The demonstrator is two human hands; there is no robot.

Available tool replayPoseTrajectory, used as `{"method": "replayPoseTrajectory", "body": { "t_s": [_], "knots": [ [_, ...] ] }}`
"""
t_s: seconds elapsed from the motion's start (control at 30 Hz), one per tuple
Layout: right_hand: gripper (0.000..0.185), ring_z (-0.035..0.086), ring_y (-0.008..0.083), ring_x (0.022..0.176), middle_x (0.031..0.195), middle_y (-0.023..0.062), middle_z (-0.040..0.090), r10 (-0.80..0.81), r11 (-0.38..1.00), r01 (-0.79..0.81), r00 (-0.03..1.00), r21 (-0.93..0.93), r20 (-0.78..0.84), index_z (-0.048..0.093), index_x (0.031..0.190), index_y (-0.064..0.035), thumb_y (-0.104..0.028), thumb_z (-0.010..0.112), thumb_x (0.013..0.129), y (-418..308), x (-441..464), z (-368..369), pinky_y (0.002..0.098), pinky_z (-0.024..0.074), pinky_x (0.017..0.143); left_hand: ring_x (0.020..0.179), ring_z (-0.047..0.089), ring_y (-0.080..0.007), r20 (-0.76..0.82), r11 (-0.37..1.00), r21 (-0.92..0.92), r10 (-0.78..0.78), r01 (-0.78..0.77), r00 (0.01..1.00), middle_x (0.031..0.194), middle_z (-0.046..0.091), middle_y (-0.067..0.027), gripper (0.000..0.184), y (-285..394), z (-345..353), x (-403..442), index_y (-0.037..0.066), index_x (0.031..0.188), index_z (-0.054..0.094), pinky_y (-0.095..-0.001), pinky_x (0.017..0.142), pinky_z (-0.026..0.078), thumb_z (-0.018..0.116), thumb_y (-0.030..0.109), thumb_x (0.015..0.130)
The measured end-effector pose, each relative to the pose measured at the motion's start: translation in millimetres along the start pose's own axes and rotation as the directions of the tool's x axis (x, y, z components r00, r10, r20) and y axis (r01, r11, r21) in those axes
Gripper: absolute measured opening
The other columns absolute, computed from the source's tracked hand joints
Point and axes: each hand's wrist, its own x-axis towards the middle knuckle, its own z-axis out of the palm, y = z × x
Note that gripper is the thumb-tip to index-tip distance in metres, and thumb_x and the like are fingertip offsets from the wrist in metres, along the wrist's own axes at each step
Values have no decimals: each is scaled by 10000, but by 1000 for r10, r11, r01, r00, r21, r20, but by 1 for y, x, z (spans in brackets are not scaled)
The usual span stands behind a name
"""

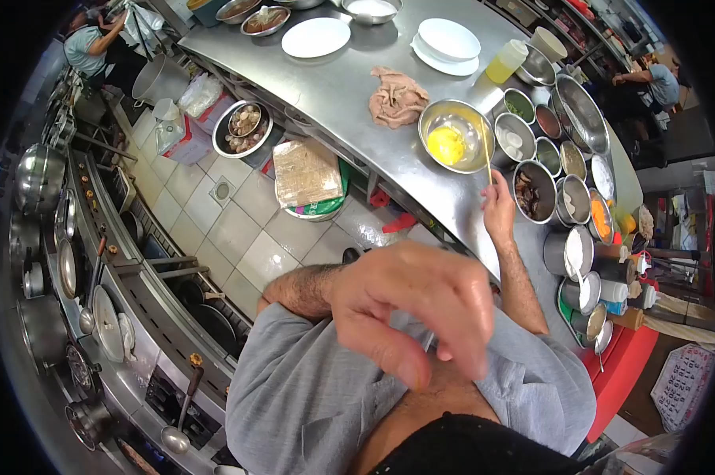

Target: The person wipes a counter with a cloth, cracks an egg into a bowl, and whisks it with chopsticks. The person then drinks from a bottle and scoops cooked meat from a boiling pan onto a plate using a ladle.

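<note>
My left hand is raised close to the camera, fingers curved and thumb apart from them, with nothing visible in it. Farther off, my right hand is closed round the lower end of a thin wooden stick, possibly chopsticks. The stick reaches up along the right side of a steel bowl on the metal counter. Inside the bowl lies bright yellow egg. A crumpled pinkish cloth is left of the bowl. Just right of my right hand stands a steel pot of dark pieces.
Several ingredient containers line the counter's right side, near an oil bottle. White plates lie at the back. Below left are a cardboard-topped tub and a stove with pans. Two other people stand far off.
</note>
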Motion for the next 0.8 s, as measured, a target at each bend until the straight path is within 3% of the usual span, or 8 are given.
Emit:
{"method": "replayPoseTrajectory", "body": {
  "t_s": [0.03,0.1,0.27,0.53,0.63,0.67,0.7,0.8],
  "knots": [
    [356,527,91,588,745,54,577,12,1000,-12,1000,-2,3,441,1238,-38,-98,465,889,5,-1,8,246,435,526,660,519,-180,-80,998,-63,-7,2,997,878,565,-138,276,1,6,2,-63,897,627,-296,567,366,649,203,827],
    [317,534,101,615,778,51,567,54,939,-66,998,338,46,455,1197,-19,-69,472,885,17,-2,27,233,436,527,647,520,-176,-119,994,-109,-16,3,993,872,575,-138,266,-1,14,6,-56,878,628,-294,569,366,661,201,815],
    [241,596,127,691,948,93,554,22,838,-19,1000,545,1,384,1119,-19,-48,470,896,2,8,53,217,443,529,644,538,-183,-50,993,-89,77,-81,996,774,573,-82,181,-3,24,10,-18,808,618,-297,541,379,656,160,810],
    [294,575,117,628,902,84,549,20,792,88,985,604,-170,371,1174,-17,-69,472,902,-6,59,78,226,427,461,644,508,-209,173,984,-117,-112,133,979,764,536,-67,174,0,10,1,-5,797,561,-325,550,396,600,161,829],
    [333,529,125,692,1002,98,544,-4,914,129,951,384,-308,393,1208,12,-105,461,904,17,56,87,248,468,543,669,495,-225,317,998,-18,-58,67,947,799,522,-83,162,2,5,-1,-5,829,545,-327,593,409,605,145,828],
    [310,540,201,799,985,131,548,142,886,-45,974,462,-177,422,1178,26,-98,459,897,-6,40,71,311,476,652,692,507,-243,341,1000,0,-25,27,940,817,526,-92,163,4,2,-5,-6,843,550,-337,624,418,592,151,842],
    [274,528,295,871,966,180,545,-122,981,171,912,93,-391,462,1129,40,-85,461,886,12,36,78,371,439,767,692,507,-243,376,999,29,-29,19,926,817,526,-92,163,9,-5,-9,-6,843,550,-337,624,418,592,151,842],
    [259,526,359,890,966,222,531,-127,989,143,936,24,-327,494,1100,36,-68,460,866,14,13,69,405,420,806,787,544,-196,-181,830,440,-293,344,939,869,561,-85,148,21,-46,-46,-4,901,572,-307,718,435,588,135,852]
  ]
}}
